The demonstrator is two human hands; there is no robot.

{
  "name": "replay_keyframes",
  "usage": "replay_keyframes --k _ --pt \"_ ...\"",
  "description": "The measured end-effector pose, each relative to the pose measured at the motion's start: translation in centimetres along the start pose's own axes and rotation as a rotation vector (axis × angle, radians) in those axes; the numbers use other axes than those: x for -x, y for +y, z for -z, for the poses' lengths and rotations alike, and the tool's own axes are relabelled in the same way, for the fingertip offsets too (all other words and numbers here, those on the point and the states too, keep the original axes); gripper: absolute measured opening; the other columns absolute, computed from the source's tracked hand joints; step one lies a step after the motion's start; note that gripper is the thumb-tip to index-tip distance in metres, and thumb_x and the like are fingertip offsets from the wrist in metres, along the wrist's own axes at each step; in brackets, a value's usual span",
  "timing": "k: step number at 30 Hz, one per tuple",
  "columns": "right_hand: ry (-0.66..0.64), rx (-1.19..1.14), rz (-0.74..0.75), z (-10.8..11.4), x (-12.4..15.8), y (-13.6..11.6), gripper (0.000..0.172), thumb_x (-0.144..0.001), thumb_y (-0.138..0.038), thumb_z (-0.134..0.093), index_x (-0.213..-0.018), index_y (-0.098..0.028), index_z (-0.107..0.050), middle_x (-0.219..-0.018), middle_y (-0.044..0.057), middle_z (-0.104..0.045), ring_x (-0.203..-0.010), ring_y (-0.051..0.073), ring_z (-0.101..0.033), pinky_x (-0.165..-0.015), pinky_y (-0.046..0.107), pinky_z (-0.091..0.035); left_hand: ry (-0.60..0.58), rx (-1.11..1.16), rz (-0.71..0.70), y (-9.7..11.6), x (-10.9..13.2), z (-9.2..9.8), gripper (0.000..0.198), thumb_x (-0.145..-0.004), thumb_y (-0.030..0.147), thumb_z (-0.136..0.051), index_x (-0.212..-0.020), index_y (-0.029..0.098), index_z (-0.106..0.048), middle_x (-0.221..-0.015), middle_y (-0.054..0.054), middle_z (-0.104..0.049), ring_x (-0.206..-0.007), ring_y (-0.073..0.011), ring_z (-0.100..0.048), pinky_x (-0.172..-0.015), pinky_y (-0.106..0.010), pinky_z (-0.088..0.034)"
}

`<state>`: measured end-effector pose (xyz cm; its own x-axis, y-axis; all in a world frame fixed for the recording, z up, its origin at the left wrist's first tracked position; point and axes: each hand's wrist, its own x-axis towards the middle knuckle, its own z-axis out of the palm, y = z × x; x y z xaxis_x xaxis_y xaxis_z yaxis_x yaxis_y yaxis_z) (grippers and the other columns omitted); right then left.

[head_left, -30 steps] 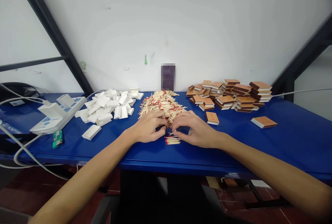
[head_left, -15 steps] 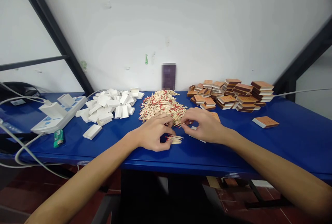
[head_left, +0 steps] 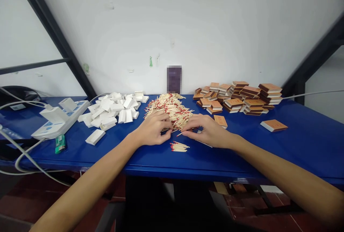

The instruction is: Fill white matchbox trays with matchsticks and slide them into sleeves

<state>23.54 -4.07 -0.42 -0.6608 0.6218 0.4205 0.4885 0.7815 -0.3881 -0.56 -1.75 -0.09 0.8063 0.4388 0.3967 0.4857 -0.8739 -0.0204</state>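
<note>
Pinching a single match (head_left: 179, 135) between thumb and fingertips, the right hand (head_left: 205, 130) is seen, in the head view, just in front of a large heap of matches (head_left: 169, 105) at the middle of the blue table (head_left: 242, 149). The left hand (head_left: 154, 128) lies with curled fingers at the heap's near edge; whether it grips a match cannot be told.

Sorting appears only slightly advanced: a small group of matches (head_left: 179, 147) lies apart on the near side, roughly aligned, red heads to the left, whereas the heap is loose and mixed in direction. A white piece (head_left: 206, 144), partly hidden, lies beneath the right hand; its contents cannot be made out.

To the left, a pile of white trays (head_left: 115, 107) and one separate tray (head_left: 95, 137) lie to one side. To the right stand stacked orange-topped matchboxes (head_left: 233, 103), with two lying singly nearby; whether any are filled is not visible. Judged by the heap, most matches are left ungrouped.
</note>
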Motion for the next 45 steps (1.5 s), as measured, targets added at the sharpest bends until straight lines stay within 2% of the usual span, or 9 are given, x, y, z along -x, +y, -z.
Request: replay_keyframes --k 4,9,13,18,27,35,39,42,45 --pt "-0.057 0.135 -0.049 -0.3 0.0 0.2 0.016 -0.092 -0.033 -0.063 -0.086 -0.023 -0.075 -0.084 0.003 -0.073 -0.081 0.019 -0.062 -0.077 0.034 -0.038 -0.027 -0.041 -0.016 -0.3 0.1 -0.1 0.018 -0.088 0.029 -0.059 -0.080 0.017 -0.070 -0.085 -0.005 -0.061 -0.084 -0.0197 -0.052 -0.083 -0.035 -0.040" --pt "0.030 0.234 -0.063 -0.2 0.1 0.9 0.013 -0.090 -0.027 -0.061 -0.089 -0.022 -0.073 -0.086 0.004 -0.072 -0.085 0.021 -0.060 -0.078 0.035 -0.038 -0.046 -0.056 -0.029 -0.3 0.1 -0.3 0.018 -0.090 0.026 -0.057 -0.080 0.017 -0.070 -0.085 -0.005 -0.061 -0.085 -0.0197 -0.053 -0.081 -0.033 -0.040" --pt "0.016 0.323 -0.075 -0.3 0.1 1.4 0.013 -0.088 -0.025 -0.061 -0.092 -0.022 -0.073 -0.088 0.006 -0.070 -0.088 0.023 -0.060 -0.076 0.035 -0.039 -0.062 -0.072 -0.026 -0.4 0.0 -0.4 0.019 -0.091 0.022 -0.054 -0.081 0.016 -0.069 -0.085 -0.006 -0.061 -0.082 -0.0195 -0.053 -0.078 -0.033 -0.041" --pt "-0.056 0.340 -0.109 -0.6 0.0 1.6 0.010 -0.089 -0.024 -0.062 -0.093 -0.023 -0.072 -0.089 0.005 -0.069 -0.085 0.021 -0.060 -0.073 0.034 -0.037 -0.068 -0.037 -0.022 -0.3 0.0 -0.4 0.015 -0.088 0.021 -0.057 -0.082 0.017 -0.070 -0.087 -0.005 -0.062 -0.086 -0.0197 -0.055 -0.080 -0.033 -0.042" --pt "-0.055 0.315 -0.115 -0.9 -0.2 2.2 0.011 -0.091 -0.018 -0.060 -0.086 -0.021 -0.069 -0.087 0.004 -0.065 -0.085 0.020 -0.058 -0.073 0.032 -0.036 -0.089 0.038 -0.008 0.1 0.0 -0.3 0.016 -0.088 0.024 -0.057 -0.085 0.018 -0.072 -0.086 -0.005 -0.060 -0.086 -0.0198 -0.054 -0.084 -0.034 -0.043" --pt "0.119 0.256 -0.074 -0.5 -0.2 1.8 0.010 -0.092 -0.019 -0.056 -0.087 -0.020 -0.064 -0.089 0.006 -0.065 -0.086 0.021 -0.058 -0.077 0.034 -0.042 -0.105 0.020 -0.021 0.3 0.0 -0.5 0.020 -0.084 0.022 -0.058 -0.095 0.019 -0.075 -0.088 -0.005 -0.060 -0.086 -0.0206 -0.053 -0.085 -0.035 -0.043" --pt "0.189 0.201 -0.058 -0.4 -0.4 1.8 0.011 -0.092 -0.019 -0.055 -0.088 -0.020 -0.064 -0.085 0.006 -0.069 -0.081 0.021 -0.060 -0.076 0.034 -0.044 -0.101 0.015 -0.040 0.2 0.0 -0.4 0.021 -0.092 0.025 -0.055 -0.097 0.019 -0.074 -0.089 -0.006 -0.059 -0.088 -0.0202 -0.053 -0.083 -0.034 -0.042" --pt "0.232 0.178 -0.046 -0.4 -0.3 2.0 0.017 -0.094 -0.020 -0.052 -0.101 -0.018 -0.067 -0.087 0.007 -0.069 -0.079 0.020 -0.061 -0.072 0.033 -0.046 -0.070 0.009 -0.022 0.0 0.0 -0.6 0.028 -0.099 0.036 -0.052 -0.095 0.018 -0.074 -0.090 -0.006 -0.060 -0.087 -0.0195 -0.052 -0.079 -0.032 -0.041" --pt "0.253 0.182 -0.029 -0.5 -0.3 2.0 0.029 -0.096 -0.021 -0.049 -0.120 -0.018 -0.065 -0.088 0.008 -0.067 -0.076 0.019 -0.060 -0.069 0.032 -0.047 -0.042 0.003 -0.019 -0.1 -0.1 -0.9 0.032 -0.098 0.042 -0.053 -0.092 0.018 -0.073 -0.090 -0.006 -0.060 -0.086 -0.0192 -0.052 -0.079 -0.032 -0.041"
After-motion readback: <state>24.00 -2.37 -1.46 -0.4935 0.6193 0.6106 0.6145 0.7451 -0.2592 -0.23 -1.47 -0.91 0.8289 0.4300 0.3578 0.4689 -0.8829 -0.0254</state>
